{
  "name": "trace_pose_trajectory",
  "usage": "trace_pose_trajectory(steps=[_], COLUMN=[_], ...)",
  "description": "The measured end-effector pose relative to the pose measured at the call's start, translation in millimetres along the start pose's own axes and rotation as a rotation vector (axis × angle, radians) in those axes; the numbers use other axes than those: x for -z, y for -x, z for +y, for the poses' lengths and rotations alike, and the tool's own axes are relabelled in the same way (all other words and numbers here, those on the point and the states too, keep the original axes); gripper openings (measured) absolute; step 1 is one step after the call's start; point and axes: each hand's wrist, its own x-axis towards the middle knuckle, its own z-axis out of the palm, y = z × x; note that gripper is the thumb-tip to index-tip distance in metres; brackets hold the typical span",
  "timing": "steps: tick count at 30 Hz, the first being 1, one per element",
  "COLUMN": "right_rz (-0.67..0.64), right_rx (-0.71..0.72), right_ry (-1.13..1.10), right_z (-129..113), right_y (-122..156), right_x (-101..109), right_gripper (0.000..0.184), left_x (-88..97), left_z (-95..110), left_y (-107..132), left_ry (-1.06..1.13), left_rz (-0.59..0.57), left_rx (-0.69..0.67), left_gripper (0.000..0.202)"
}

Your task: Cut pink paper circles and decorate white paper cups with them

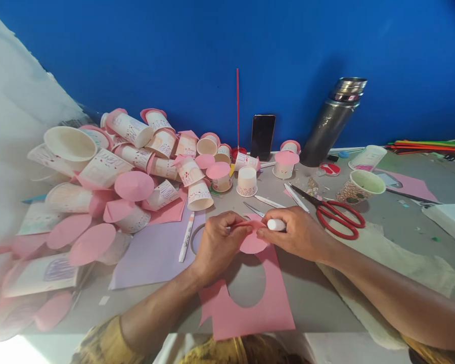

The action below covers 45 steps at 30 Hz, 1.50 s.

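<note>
My left hand (223, 237) pinches the left edge of a pink paper circle (254, 244) between thumb and fingers. On the circle's right edge, my right hand (293, 230) grips with thumb and fingertips. A white-capped stick (276, 225), a marker or glue stick, is tucked in that same hand, its body mostly hidden. The circle bends slightly at its top. Under my hands lies a pink sheet (254, 318) with a round hole cut out. White markers (187, 237) and a small blade-like tool (254, 209) lie close by.
Decorated paper cups (131, 129) with pink paper tops heap up on the left. Red-handled scissors (339, 220) rest right of my hands, beside a cloth (405, 263). A phone (263, 136) and a dark flask (331, 126) stand by the blue wall. Lilac paper (147, 263) lies left.
</note>
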Motion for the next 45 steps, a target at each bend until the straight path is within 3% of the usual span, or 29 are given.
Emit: trace_pose_trajectory(steps=[5,9,11,13,16,17,19,20,22,25,27,30,33,39,45], right_rz=[0.088,0.11,0.225,0.435,0.717,0.766,0.791,0.778,0.707,0.557,0.404,0.049,-0.207,-0.2,-0.25], right_rx=[0.046,0.071,0.168,0.313,0.47,0.497,0.54,0.563,0.601,0.496,0.247,-0.122,-0.192,-0.18,-0.195], right_ry=[0.11,0.124,0.174,0.267,0.434,0.479,0.542,0.561,0.569,0.377,0.054,-0.572,-0.987,-1.041,-1.117], right_z=[0.5,1.8,6.3,12.4,19.4,20.3,19.9,19.0,16.8,14.9,15.1,16.6,17.8,19.8,16.7], right_y=[0.3,0.7,0.2,-1.1,-3.4,-3.7,-3.3,-2.6,-1.2,-2.0,-5.9,-13.6,-17.3,-15.5,-16.0], right_x=[-2.5,-5.2,-7.1,-7.7,-4.7,-3.6,-3.6,-5.0,-9.5,-13.4,-10.2,-1.2,1.2,-5.7,-1.7], right_gripper=[0.02,0.012,0.008,0.014,0.023,0.024,0.026,0.026,0.027,0.027,0.03,0.026,0.036,0.038,0.041], left_x=[-3.5,-2.0,-0.4,1.4,3.9,4.2,3.6,2.7,0.4,-1.2,-0.4,1.0,1.0,-0.3,-2.1], left_z=[-12.7,-27.8,-29.2,-25.9,-18.9,-17.3,-15.5,-15.1,-14.9,-15.4,-16.1,-16.4,-13.8,-12.4,-18.4], left_y=[-3.3,-10.1,-11.9,-12.1,-11.2,-11.1,-11.3,-11.4,-11.6,-11.6,-11.3,-9.4,-6.4,-5.8,-6.3], left_ry=[-0.053,-0.135,-0.149,-0.115,0.129,0.277,0.625,0.784,1.001,1.041,0.969,0.833,0.738,0.907,1.004], left_rz=[0.011,0.179,0.245,0.313,0.321,0.238,-0.023,-0.139,-0.241,-0.172,-0.104,-0.032,-0.062,-0.246,-0.303], left_rx=[-0.233,-0.557,-0.654,-0.562,-0.151,-0.015,0.218,0.306,0.405,0.328,0.228,0.134,0.102,0.246,0.341], left_gripper=[0.018,0.027,0.03,0.033,0.024,0.022,0.038,0.042,0.038,0.031,0.031,0.029,0.026,0.032,0.031])
